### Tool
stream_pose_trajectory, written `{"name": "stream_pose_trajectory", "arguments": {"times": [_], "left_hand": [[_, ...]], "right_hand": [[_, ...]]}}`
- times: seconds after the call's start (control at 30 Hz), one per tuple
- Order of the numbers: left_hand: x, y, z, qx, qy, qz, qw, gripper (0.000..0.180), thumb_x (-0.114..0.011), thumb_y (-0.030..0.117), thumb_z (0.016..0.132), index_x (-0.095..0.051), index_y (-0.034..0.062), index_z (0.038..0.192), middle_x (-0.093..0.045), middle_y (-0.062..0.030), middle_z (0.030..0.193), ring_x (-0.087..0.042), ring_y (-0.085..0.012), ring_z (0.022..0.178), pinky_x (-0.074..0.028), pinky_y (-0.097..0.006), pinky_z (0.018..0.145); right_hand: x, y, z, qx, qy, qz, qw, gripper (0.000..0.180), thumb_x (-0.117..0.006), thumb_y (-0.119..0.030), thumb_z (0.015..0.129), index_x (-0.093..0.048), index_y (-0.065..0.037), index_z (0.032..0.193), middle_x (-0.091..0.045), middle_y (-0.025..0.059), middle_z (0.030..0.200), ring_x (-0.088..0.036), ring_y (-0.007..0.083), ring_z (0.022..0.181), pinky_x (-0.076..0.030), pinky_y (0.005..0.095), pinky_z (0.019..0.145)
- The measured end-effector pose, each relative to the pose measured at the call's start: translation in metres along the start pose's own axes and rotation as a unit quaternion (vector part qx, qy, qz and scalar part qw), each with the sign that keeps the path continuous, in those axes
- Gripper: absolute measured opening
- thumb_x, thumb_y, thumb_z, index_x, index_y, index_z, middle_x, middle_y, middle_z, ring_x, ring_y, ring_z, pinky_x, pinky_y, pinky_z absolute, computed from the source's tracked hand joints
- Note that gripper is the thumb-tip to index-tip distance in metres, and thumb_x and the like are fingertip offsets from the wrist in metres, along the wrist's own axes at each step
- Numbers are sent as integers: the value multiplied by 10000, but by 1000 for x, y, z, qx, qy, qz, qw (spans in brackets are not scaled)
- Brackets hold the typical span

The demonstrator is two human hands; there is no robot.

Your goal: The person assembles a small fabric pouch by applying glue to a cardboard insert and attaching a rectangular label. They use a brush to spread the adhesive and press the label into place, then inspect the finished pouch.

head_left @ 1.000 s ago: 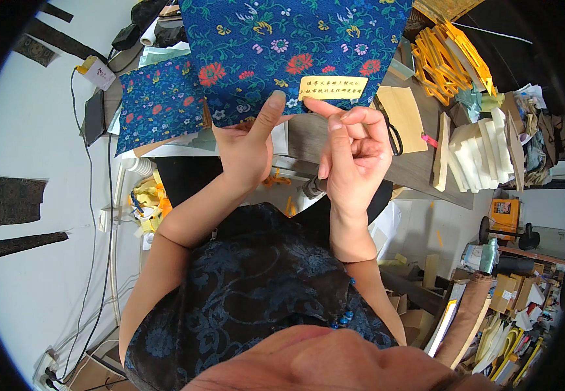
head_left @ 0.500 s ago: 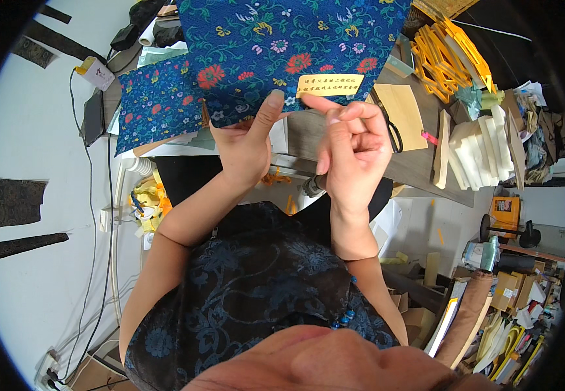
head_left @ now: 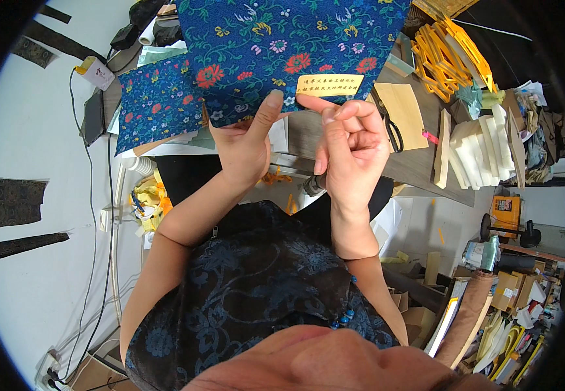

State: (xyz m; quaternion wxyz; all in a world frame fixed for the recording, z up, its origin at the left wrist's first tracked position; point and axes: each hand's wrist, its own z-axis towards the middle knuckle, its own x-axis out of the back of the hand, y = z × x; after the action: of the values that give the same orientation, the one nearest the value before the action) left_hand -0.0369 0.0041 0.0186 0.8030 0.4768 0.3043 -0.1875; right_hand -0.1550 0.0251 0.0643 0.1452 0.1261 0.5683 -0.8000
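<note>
My left hand (head_left: 246,146) grips a blue floral brocade-covered panel (head_left: 250,72) by its lower edge, thumb on the front and fingers behind. The panel is raised at the top of the view, its upper end cut off. A cream label (head_left: 330,85) with dark writing is on its lower right part. My right hand (head_left: 354,140) holds nothing; its index finger points at the label's lower left edge, while the other fingers are loosely curled. A second piece covered in the same blue floral brocade (head_left: 155,104) lies at the left on the table.
Right of my hands, a tan card (head_left: 403,107) and a black loop-shaped handle (head_left: 394,133) lie on the grey table (head_left: 425,171). Beyond are upright cream pads (head_left: 481,153) and a pile of yellow frame-like strips (head_left: 448,55). A brown roll (head_left: 468,316) leans at lower right. Cables hang at left.
My right hand and index fingertip have shifted slightly left along the label's lower edge. My left hand and the panel have barely moved.
</note>
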Motion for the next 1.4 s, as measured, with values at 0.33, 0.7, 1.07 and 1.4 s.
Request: {"name": "stream_pose_trajectory", "arguments": {"times": [0.33,0.7,1.07,1.4], "left_hand": [[-1,2,1,33,10,-17,999,314,-571,-17,900,-527,72,1198,-627,-76,1100,-630,-170,977,-591,-357,773],[3,7,18,143,57,-98,983,241,-614,33,885,-563,2,1118,-644,-108,1052,-667,-199,905,-603,-350,753],[-3,-7,29,140,-41,-105,984,414,-556,23,897,-441,65,1292,-556,-100,1234,-570,-223,1118,-471,-413,960],[-48,14,21,133,-62,-122,982,428,-558,22,891,-441,69,1300,-558,-95,1237,-560,-212,1129,-455,-390,969]], "right_hand": [[6,-1,1,31,-11,-16,999,80,-483,16,935,-439,-42,969,-648,252,1029,-465,25,447,-396,152,409],[52,24,24,-19,87,18,996,330,-559,-189,945,-549,21,1199,-638,88,939,-545,95,672,-435,225,543],[66,53,26,37,83,41,995,201,-586,-148,939,-612,23,1043,-618,48,749,-561,114,625,-446,241,567],[61,6,5,149,127,45,980,143,-582,-93,928,-616,39,968,-617,82,758,-572,144,588,-474,265,548]]}}
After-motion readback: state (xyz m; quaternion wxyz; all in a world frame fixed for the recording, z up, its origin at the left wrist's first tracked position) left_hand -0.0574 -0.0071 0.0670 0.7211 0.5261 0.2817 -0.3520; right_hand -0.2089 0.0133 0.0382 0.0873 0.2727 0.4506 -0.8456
